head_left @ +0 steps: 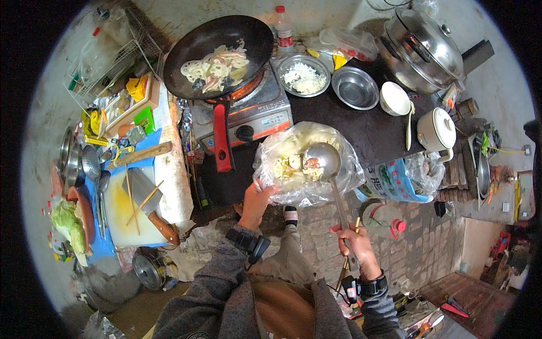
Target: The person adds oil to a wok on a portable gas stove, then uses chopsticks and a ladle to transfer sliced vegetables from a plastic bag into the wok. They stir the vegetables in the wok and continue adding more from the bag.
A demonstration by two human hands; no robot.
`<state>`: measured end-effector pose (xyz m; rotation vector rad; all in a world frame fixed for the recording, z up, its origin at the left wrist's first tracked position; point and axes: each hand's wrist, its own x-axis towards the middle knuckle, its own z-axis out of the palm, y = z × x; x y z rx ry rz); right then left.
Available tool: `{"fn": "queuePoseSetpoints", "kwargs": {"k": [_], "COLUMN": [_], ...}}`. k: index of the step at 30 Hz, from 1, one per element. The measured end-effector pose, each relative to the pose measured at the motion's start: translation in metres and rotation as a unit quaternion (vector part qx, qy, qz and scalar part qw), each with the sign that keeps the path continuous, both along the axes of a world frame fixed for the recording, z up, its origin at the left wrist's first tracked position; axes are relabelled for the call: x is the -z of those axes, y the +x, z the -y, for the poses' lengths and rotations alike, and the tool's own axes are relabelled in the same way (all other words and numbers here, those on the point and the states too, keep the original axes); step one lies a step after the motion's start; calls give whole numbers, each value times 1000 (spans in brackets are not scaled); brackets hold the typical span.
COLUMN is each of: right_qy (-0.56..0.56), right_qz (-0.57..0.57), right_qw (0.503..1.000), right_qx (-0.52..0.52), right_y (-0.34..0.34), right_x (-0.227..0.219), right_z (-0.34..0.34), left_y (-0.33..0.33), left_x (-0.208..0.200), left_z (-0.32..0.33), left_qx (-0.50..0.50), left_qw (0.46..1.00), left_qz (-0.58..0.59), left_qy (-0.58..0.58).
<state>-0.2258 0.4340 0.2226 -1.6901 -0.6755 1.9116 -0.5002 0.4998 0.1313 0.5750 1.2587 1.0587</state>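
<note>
One clear bag (307, 196) is pinched by your outstretched left hand (258, 204) near the front edge of the counter (370, 133); your right hand (358, 248), angled inward, curls around ladle (325, 160) and chopsticks (357, 224).

Stove (262, 135): pale printed label (275, 120) on front, R of knob (244, 133); print v. small, mostly illegible. Blue-&-wht bag (389, 182) by counter's (361, 127) near edge, R side: lg. dark Chinese chars., partly creased. Red-capped btl. (282, 24) behind stove: red label w/ wht print, too blurry. Yellow strip (96, 141), far L: dark marks, unreadable.
</note>
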Motion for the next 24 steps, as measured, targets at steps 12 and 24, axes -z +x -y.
{"fn": "queuePoseSetpoints", "kwargs": {"k": [12, 24], "right_qy": [-8, -19], "right_qz": [-28, -10], "right_qw": [999, 999], "right_qx": [25, 41], "right_y": [20, 39], "right_x": [-14, -2], "right_z": [3, 12], "left_y": [24, 66], "left_x": [-33, 39], "left_z": [-20, -81], "left_qx": [-6, 149], "left_qw": [914, 840], "left_qz": [-361, -502], "left_qy": [184, 138]}}
